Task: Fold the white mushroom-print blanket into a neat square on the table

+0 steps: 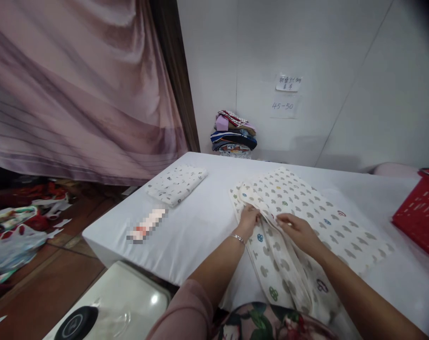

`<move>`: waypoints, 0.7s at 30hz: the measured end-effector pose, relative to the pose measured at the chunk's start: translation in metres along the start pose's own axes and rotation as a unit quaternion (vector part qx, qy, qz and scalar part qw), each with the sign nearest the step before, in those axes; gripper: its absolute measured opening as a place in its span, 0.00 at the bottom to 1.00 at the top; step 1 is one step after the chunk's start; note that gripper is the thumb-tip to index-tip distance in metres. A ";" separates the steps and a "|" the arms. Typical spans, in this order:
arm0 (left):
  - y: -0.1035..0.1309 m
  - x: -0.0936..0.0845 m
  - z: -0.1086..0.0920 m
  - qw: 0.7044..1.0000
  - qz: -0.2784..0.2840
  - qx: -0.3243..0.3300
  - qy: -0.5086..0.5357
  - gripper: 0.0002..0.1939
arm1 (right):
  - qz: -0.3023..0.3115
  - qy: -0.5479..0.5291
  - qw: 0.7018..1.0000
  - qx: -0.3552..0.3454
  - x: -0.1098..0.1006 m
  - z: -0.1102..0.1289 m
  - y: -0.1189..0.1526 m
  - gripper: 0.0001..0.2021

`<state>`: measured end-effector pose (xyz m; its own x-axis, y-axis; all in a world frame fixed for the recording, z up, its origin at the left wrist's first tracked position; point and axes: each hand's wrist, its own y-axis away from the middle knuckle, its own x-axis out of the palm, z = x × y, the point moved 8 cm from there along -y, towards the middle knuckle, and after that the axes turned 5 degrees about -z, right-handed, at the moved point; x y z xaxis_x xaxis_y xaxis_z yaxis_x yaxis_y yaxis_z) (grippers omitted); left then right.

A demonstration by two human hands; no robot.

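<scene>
A cream cloth with grey and coloured prints lies spread on the white table, its near end hanging over the edge toward me. My left hand, with a bracelet on the wrist, pinches a fold at the cloth's left side. Close beside it, my right hand grips the same fold. A folded cloth of similar print rests apart at the table's left.
A stack of folded coloured fabrics sits at the table's far edge against the wall. A red basket stands at the right. A pink curtain hangs at left, with bags and scraps on the floor. A white appliance is below.
</scene>
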<state>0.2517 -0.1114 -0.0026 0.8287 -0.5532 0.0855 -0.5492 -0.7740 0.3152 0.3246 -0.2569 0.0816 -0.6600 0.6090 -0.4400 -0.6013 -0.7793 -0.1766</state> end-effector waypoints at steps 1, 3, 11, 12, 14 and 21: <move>0.001 0.003 -0.003 1.000 -0.003 0.011 0.007 0.08 | -0.019 -0.002 1.000 -0.011 0.005 0.001 -0.013 0.14; 0.003 0.009 -0.012 0.999 0.000 0.046 0.001 0.09 | -0.051 0.001 0.999 -0.018 0.012 0.000 -0.036 0.16; 0.039 0.038 -0.033 0.902 0.063 0.292 -0.313 0.11 | -0.035 -0.057 0.988 0.141 0.032 -0.040 -0.066 0.21; 0.044 0.041 -0.030 0.890 0.074 0.304 -0.332 0.11 | -0.045 -0.070 0.985 0.148 0.031 -0.045 -0.063 0.21; 0.053 0.045 -0.026 0.876 0.090 0.327 -0.342 0.13 | -0.076 -0.079 0.985 0.134 0.025 -0.053 -0.057 0.18; 0.043 0.023 -0.026 0.943 0.072 0.244 -0.213 0.25 | -0.279 -0.155 0.940 0.119 -0.067 -0.081 -0.027 0.18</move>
<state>0.2503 -0.1492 0.0373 0.6804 -0.6558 -0.3271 -0.7228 -0.6740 -0.1526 0.4214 -0.2892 0.0446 -0.2897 0.9556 -0.0530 -0.9522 -0.2934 -0.0855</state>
